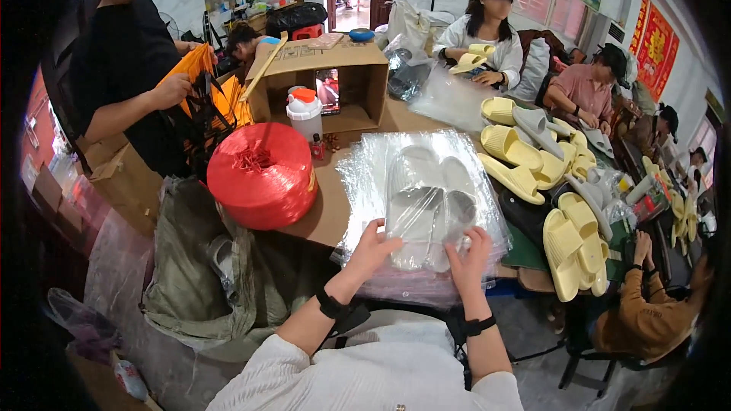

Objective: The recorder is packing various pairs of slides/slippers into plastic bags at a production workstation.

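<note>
One pair of light grey slippers [417, 209] is being covered by a clear bag [434, 237], and both are being supported by a stack of clear bags [367, 175] on the surface [327, 209]. By judgement, the bagging of this pair is being nearly completed; whether the bag is being sealed cannot be told. Much work seems to be remaining, since many yellow slippers [512, 146] are being left unbagged toward two o'clock from the pair. Toward seven o'clock, the left hand [371, 253] is being rested at the film; its thumb is being spread wide from its fingers, and nothing seems to be gripped. Toward five o'clock, the film is being touched by the right hand [470, 259], whose fingers are being slightly bent; whether the film is being pinched there cannot be told.
</note>
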Tool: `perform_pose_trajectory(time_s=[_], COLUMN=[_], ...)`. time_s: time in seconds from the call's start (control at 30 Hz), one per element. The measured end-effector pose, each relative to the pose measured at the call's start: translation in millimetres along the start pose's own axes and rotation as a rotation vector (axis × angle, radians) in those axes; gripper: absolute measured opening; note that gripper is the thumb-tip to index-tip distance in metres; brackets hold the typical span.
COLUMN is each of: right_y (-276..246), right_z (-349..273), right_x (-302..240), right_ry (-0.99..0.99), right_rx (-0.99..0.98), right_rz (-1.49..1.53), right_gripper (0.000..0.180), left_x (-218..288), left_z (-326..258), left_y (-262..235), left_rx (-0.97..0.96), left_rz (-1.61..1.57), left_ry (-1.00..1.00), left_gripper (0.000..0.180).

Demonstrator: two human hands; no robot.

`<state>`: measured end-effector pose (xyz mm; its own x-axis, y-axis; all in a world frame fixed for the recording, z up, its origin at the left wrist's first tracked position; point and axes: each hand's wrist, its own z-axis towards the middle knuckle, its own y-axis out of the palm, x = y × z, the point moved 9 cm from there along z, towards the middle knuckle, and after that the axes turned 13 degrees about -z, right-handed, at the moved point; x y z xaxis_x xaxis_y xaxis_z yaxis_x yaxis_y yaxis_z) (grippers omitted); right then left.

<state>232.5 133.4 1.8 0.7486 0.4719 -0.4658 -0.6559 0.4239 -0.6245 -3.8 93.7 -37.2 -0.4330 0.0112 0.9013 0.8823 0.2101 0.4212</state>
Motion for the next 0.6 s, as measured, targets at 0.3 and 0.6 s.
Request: perform_pose_trajectory(time_s=[0.3, 0.6], right_y=[-31.7, -10.8], right_z=[0.5, -23.1], right_x=[6.2, -9.2], right_ry=[0.385, 0.518], right_rx=[-0.042, -0.059], right_rz=[0.792, 0.819], right_gripper=[0.094, 0.065], left_x=[28.0, 3.3], left_z=[-34.5, -56.9], left_y=[24.9, 50.9], left_rx=[-0.321, -0.339], left_rz=[-0.249, -0.305], left_ry=[-0.038, -0.082], left_gripper=[0.052, 0.063])
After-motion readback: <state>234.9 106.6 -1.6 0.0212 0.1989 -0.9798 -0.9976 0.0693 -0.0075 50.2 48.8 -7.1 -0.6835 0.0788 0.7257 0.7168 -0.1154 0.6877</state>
